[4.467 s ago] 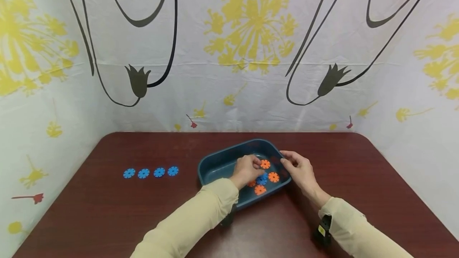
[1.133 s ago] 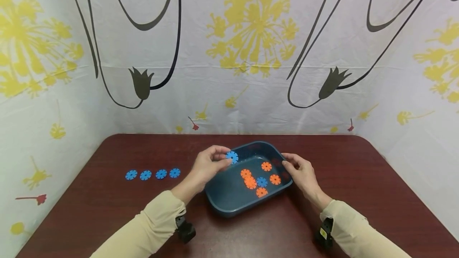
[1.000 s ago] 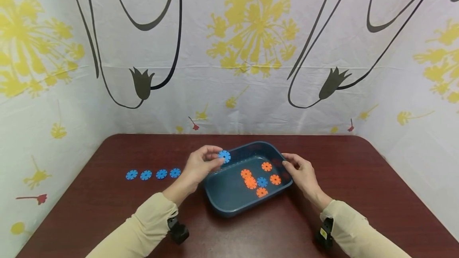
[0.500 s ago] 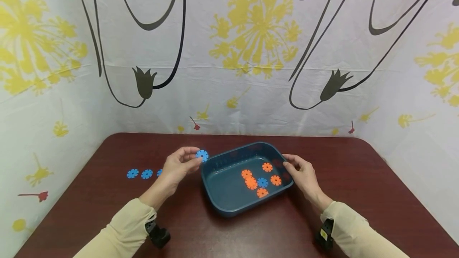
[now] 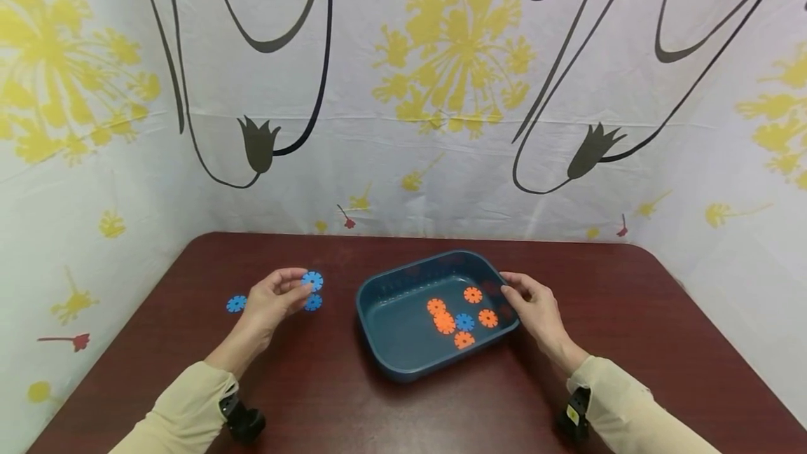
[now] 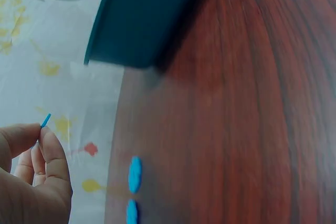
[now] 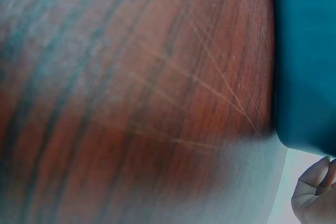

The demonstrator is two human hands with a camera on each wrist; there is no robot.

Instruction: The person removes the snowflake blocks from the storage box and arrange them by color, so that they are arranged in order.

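Note:
My left hand (image 5: 267, 307) pinches a blue notched interlocking disc (image 5: 312, 280) between thumb and fingertips, raised over the left part of the table. In the left wrist view the held disc (image 6: 46, 120) appears edge-on. Close behind it in the head view, one blue disc (image 5: 313, 302) lies on the tabletop, and another blue disc (image 5: 236, 303) shows left of the hand; the hand covers the others in that row. At its right end, the dark teal tray (image 5: 403, 374) is gripped at the rim by my right hand (image 5: 536, 310). In it lie several orange discs (image 5: 473, 294) and one blue disc (image 5: 464, 321).
A dark red wood-grain table (image 5: 441, 415) carries everything. White patterned cloth (image 5: 403, 195) rises behind it and along both sides. The tray sits at a slant, right of the left hand.
My left hand has lifted a blue disc out of the tray and carried it leftward, over the row of blue discs. My right hand has stayed at the tray's rim.

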